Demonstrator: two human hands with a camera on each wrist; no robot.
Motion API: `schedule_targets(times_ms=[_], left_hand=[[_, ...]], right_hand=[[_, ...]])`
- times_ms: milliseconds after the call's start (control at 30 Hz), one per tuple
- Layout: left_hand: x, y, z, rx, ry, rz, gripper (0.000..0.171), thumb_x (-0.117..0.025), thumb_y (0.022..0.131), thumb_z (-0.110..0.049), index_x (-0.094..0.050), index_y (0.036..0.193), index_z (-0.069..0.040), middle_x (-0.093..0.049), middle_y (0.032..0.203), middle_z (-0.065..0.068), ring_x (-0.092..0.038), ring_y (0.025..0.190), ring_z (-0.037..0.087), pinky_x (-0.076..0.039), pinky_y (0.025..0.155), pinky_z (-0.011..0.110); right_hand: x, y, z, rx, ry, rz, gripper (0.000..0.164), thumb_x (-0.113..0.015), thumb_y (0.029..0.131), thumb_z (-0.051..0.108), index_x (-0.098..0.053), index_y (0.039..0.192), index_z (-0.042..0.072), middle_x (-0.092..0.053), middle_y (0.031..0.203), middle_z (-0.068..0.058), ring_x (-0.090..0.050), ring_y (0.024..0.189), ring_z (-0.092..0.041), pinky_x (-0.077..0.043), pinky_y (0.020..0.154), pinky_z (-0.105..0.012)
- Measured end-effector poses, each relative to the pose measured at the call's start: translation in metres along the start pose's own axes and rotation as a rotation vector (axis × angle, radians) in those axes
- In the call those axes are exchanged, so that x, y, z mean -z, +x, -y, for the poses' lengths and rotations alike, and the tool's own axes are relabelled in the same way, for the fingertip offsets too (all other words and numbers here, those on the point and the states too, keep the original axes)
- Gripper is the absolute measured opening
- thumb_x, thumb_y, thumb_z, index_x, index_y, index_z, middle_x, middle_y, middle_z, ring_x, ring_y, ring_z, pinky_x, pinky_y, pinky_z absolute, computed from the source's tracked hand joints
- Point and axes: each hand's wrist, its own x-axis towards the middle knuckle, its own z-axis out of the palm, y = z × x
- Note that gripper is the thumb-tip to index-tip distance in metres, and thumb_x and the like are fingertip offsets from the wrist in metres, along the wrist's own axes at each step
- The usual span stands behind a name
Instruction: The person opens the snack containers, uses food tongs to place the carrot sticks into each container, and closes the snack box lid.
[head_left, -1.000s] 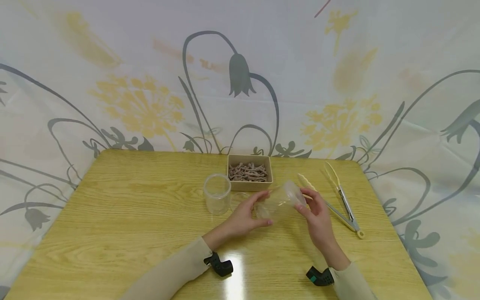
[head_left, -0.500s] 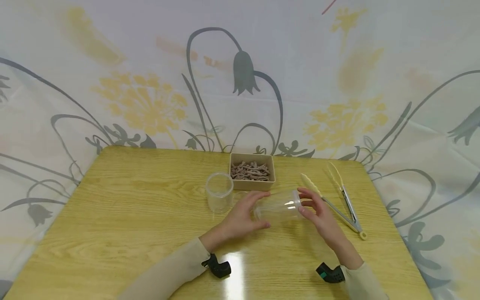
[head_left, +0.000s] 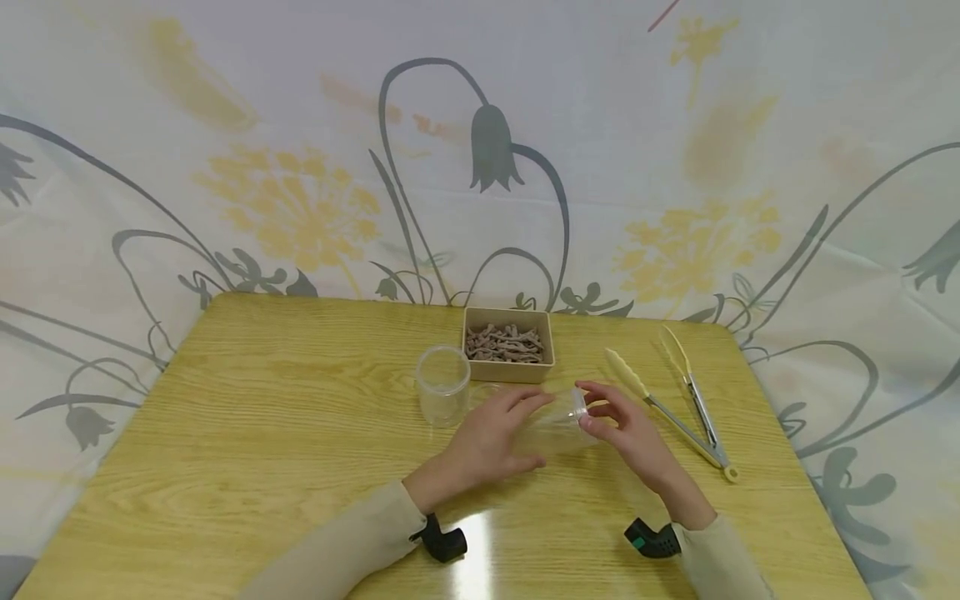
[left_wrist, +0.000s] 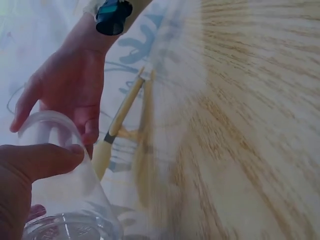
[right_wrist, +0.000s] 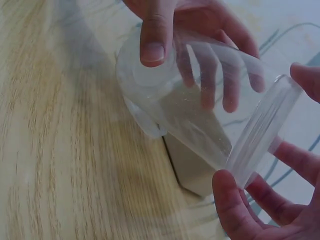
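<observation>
My left hand [head_left: 483,442] grips a clear plastic jar [head_left: 551,429] round its body, holding it on its side above the table. Thumb and fingers of my right hand [head_left: 633,437] pinch the ridged end of that jar, which points to the right. In the right wrist view this rim [right_wrist: 262,130] sits between the right fingertips; I cannot tell whether a lid is on it. The left fingers show through the jar wall. A second clear jar [head_left: 442,387] stands upright left of the hands. Behind my left hand lies a clear round piece [head_left: 486,390], partly hidden.
A beige box [head_left: 510,371] filled with small brownish-grey, twig-like pieces [head_left: 506,343] stands at the back of the wooden table [head_left: 300,400]. Tongs [head_left: 697,412] with yellow tips lie spread to the right of my right hand. A patterned cloth [head_left: 480,167] hangs behind the table.
The jar has gone from tilted, right end raised, to nearly level. My left hand now covers more of it. The right hand stays at the rim and has shifted slightly left.
</observation>
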Motion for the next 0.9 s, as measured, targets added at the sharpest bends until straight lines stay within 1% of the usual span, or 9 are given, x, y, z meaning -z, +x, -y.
schedule_targets(times_ms=[100, 333, 467, 567, 667, 733, 800, 833, 900], left_hand=[[0.001, 0.0, 0.001, -0.008, 0.018, 0.015, 0.084, -0.09, 0.071, -0.037, -0.052, 0.143, -0.017, -0.055, 0.139, 0.006, -0.054, 0.124, 0.022, -0.046, 0.102, 0.036], [0.01, -0.001, 0.0, 0.002, 0.046, 0.042, 0.084, -0.093, 0.065, -0.038, -0.056, 0.139, -0.02, -0.059, 0.134, 0.003, -0.058, 0.118, 0.022, -0.05, 0.096, 0.038], [0.011, -0.001, 0.0, 0.024, 0.028, 0.074, 0.085, -0.092, 0.064, -0.04, -0.056, 0.138, -0.02, -0.061, 0.131, 0.002, -0.06, 0.114, 0.021, -0.051, 0.093, 0.037], [0.012, -0.003, 0.0, 0.041, 0.008, 0.105, 0.086, -0.091, 0.064, -0.042, -0.055, 0.139, -0.018, -0.063, 0.131, 0.001, -0.063, 0.109, 0.02, -0.052, 0.09, 0.035], [0.013, -0.006, 0.0, 0.055, -0.022, 0.125, 0.086, -0.09, 0.066, -0.042, -0.054, 0.141, -0.017, -0.062, 0.132, 0.001, -0.063, 0.107, 0.019, -0.052, 0.088, 0.035], [0.014, -0.006, 0.0, 0.065, -0.035, 0.128, 0.087, -0.09, 0.067, -0.041, -0.052, 0.142, -0.018, -0.061, 0.132, 0.002, -0.063, 0.109, 0.019, -0.052, 0.09, 0.035], [0.014, -0.006, -0.001, 0.068, -0.041, 0.122, 0.087, -0.09, 0.067, -0.041, -0.052, 0.142, -0.018, -0.061, 0.132, 0.002, -0.062, 0.11, 0.02, -0.052, 0.091, 0.036], [0.014, -0.006, -0.001, 0.068, -0.038, 0.118, 0.088, -0.09, 0.067, -0.041, -0.051, 0.143, -0.019, -0.061, 0.131, 0.002, -0.062, 0.11, 0.02, -0.052, 0.091, 0.037], [0.014, -0.006, -0.002, 0.06, -0.037, 0.103, 0.088, -0.09, 0.067, -0.041, -0.051, 0.143, -0.02, -0.06, 0.131, 0.003, -0.062, 0.111, 0.021, -0.052, 0.091, 0.037]], right_hand=[[-0.002, 0.0, -0.001, 0.014, -0.001, 0.007, 0.049, -0.065, 0.097, 0.011, -0.049, 0.142, 0.001, -0.051, 0.128, -0.019, -0.056, 0.108, -0.026, -0.054, 0.081, -0.032], [-0.003, -0.001, -0.003, 0.095, 0.067, 0.102, 0.053, -0.064, 0.096, 0.002, -0.042, 0.144, -0.006, -0.046, 0.13, -0.021, -0.056, 0.108, -0.019, -0.056, 0.08, -0.032], [-0.001, -0.001, -0.002, 0.163, 0.081, 0.136, 0.055, -0.068, 0.092, -0.003, -0.044, 0.141, -0.007, -0.047, 0.13, -0.02, -0.054, 0.112, -0.017, -0.054, 0.087, -0.03], [0.001, -0.001, -0.001, 0.235, 0.092, 0.203, 0.058, -0.071, 0.087, -0.008, -0.046, 0.139, -0.005, -0.046, 0.133, -0.02, -0.052, 0.119, -0.016, -0.051, 0.095, -0.031], [0.005, 0.001, 0.0, 0.278, 0.117, 0.283, 0.063, -0.073, 0.084, -0.01, -0.045, 0.14, -0.004, -0.04, 0.14, -0.023, -0.046, 0.129, -0.014, -0.044, 0.104, -0.035], [0.007, 0.001, 0.001, 0.282, 0.127, 0.312, 0.069, -0.074, 0.083, -0.009, -0.041, 0.144, -0.004, -0.034, 0.145, -0.027, -0.041, 0.135, -0.015, -0.039, 0.109, -0.037], [0.008, 0.001, 0.003, 0.259, 0.114, 0.3, 0.071, -0.072, 0.086, -0.008, -0.036, 0.148, -0.003, -0.03, 0.149, -0.028, -0.036, 0.139, -0.02, -0.035, 0.111, -0.038], [0.009, 0.0, 0.004, 0.248, 0.096, 0.277, 0.07, -0.069, 0.089, -0.007, -0.035, 0.149, -0.003, -0.03, 0.15, -0.028, -0.036, 0.139, -0.025, -0.035, 0.111, -0.039], [0.008, -0.001, 0.007, 0.217, 0.024, 0.203, 0.063, -0.063, 0.095, -0.003, -0.035, 0.151, 0.001, -0.033, 0.15, -0.025, -0.039, 0.135, -0.034, -0.041, 0.107, -0.039]])
